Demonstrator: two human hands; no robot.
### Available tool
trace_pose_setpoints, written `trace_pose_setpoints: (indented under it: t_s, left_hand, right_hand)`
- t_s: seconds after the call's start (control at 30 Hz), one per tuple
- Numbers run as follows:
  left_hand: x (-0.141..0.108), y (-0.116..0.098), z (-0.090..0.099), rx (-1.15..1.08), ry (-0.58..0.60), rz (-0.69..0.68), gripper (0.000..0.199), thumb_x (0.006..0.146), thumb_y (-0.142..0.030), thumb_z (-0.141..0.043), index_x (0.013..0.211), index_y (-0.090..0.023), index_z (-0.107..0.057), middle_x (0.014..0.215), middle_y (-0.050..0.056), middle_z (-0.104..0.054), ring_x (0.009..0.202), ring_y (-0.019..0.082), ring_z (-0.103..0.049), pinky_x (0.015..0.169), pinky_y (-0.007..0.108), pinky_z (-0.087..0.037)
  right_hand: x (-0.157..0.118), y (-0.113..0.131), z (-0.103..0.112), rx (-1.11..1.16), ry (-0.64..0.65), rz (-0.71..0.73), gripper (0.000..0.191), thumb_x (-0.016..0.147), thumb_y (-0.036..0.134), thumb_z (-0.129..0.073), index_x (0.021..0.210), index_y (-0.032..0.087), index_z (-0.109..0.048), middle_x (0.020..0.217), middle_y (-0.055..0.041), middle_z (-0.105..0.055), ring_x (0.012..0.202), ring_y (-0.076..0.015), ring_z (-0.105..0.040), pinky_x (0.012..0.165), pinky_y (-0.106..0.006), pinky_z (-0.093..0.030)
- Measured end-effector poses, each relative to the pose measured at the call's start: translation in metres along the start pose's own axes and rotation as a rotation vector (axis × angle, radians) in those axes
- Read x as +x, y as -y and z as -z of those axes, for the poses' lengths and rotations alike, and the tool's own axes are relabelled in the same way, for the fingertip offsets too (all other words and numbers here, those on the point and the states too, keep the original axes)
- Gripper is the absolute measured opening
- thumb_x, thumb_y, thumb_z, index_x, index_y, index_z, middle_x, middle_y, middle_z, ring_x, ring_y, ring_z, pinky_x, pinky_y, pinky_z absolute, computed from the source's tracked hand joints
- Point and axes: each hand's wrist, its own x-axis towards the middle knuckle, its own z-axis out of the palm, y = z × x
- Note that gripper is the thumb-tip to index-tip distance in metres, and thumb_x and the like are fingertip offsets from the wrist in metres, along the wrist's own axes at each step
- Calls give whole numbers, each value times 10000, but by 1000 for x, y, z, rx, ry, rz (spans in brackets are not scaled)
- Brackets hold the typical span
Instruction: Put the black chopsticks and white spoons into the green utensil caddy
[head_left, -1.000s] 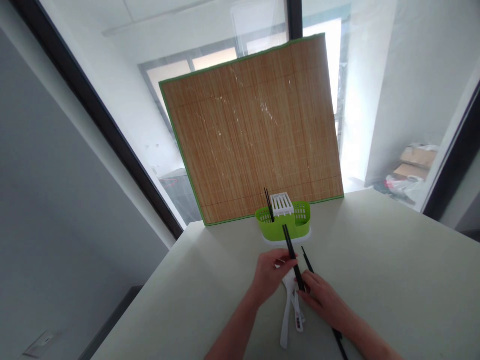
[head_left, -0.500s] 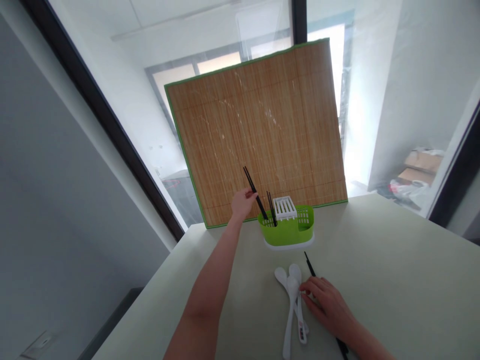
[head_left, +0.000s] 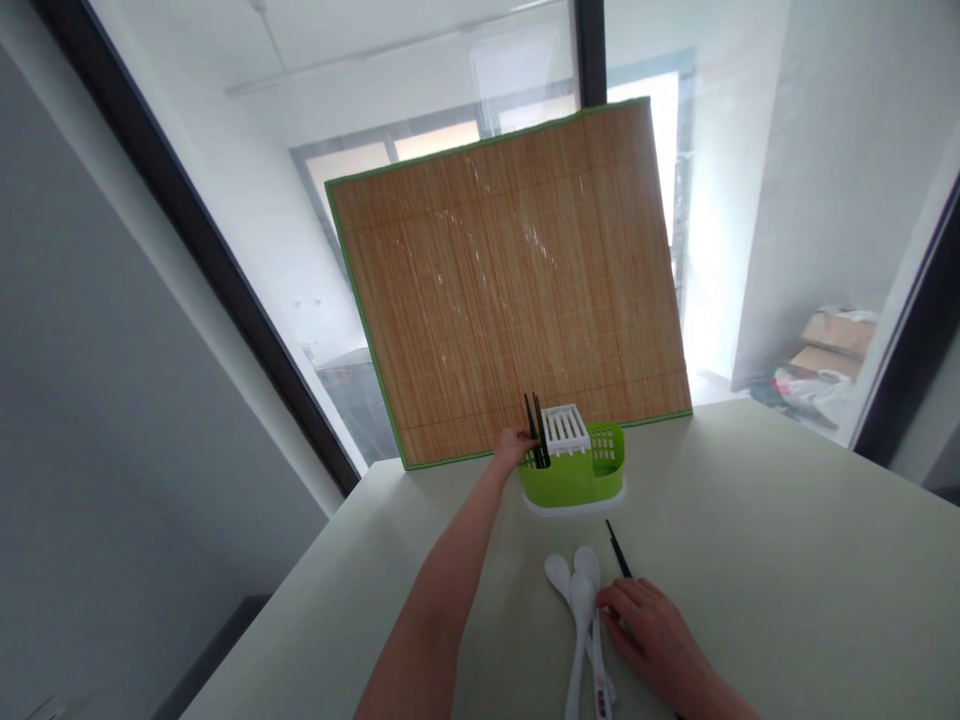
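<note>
My left hand (head_left: 513, 447) reaches to the left end of a green cutlery holder (head_left: 559, 488), its fingers closed on black chopsticks (head_left: 529, 422) that stand in the left compartment. More black chopsticks (head_left: 538, 418) lean close beside them. Near the front, my right hand (head_left: 651, 632) rests low over the table, fingers bent and together, fingertips at the handle of a white spoon (head_left: 587, 566). Beneath that hand lies a black chopstick (head_left: 618, 550), mostly covered; whether the fingers grip anything is hidden. Two more white spoons, one a long spoon (head_left: 581, 610), cross there.
A white slotted rack (head_left: 565, 428) sits on the holder's middle, and a white base (head_left: 577, 510) lies under it. Behind, a bamboo mat (head_left: 510, 290) with green edging leans on the glass. The pale table (head_left: 765, 520) extends to the right.
My left hand has moved down and right, lowering the chopsticks deeper into the holder's left compartment. My right hand stays by the spoons. The view has tilted slightly up.
</note>
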Motion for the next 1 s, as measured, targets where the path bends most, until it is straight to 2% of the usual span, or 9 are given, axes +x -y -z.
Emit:
trace_pose_setpoints:
  t_s: [0.3,0.53,0.7,0.8,0.87,0.93,1.0]
  left_hand:
    - [-7,-2,-3,292,-45,-74,290,765,-418,-619,936,-198,-701,953,92,-699,975,265,-604,910,448,-401]
    - [-16,-9,-2,451,-141,-110,326,811,-455,-535,863,-196,-724,925,143,-696,980,306,-591,1005,599,-169]
    - [-25,-14,6,440,-229,-146,282,844,-402,-493,871,-229,-714,930,101,-701,952,267,-602,1007,576,-192]
    - [-41,-16,12,402,-317,-174,292,871,-375,-451,1057,-262,-646,1037,72,-679,1045,238,-563,1027,542,-189]
    - [-59,-12,10,334,-439,-204,313,880,-355,-437,1140,-265,-587,1109,58,-652,1090,214,-537,1037,508,-199]
    - [-83,-1,0,227,-579,-253,288,872,-319,-453,1120,-255,-584,1124,47,-645,1078,193,-545,1038,469,-225]
    - [-109,14,-16,131,-658,-308,245,853,-282,-482,1061,-242,-605,1090,42,-659,1039,184,-567,1034,447,-247]
  right_hand:
    - [-1,-1,-2,6,0,-3,175,879,141,-409,890,215,-567,821,-24,-593,775,-184,-541,729,-322,-357]
    - [0,-3,-3,11,-5,-16,170,863,128,-423,885,214,-569,825,-23,-599,778,-183,-545,733,-321,-356]
    - [0,-3,-4,-7,-10,-33,165,864,135,-428,877,218,-571,826,-19,-603,783,-185,-552,748,-324,-361]
    - [1,-3,-2,-19,-19,-47,164,866,145,-428,872,221,-573,827,-18,-607,776,-183,-556,737,-313,-373]
    - [1,-2,0,-18,-29,-59,163,866,154,-429,876,226,-575,832,-17,-612,780,-183,-559,730,-304,-383]
    - [0,-3,0,-9,-44,-83,165,862,161,-428,885,231,-576,835,-15,-614,787,-181,-563,723,-297,-393]
    - [-2,-4,0,8,-60,-121,170,861,172,-423,896,233,-578,830,-12,-612,771,-174,-566,703,-289,-404]
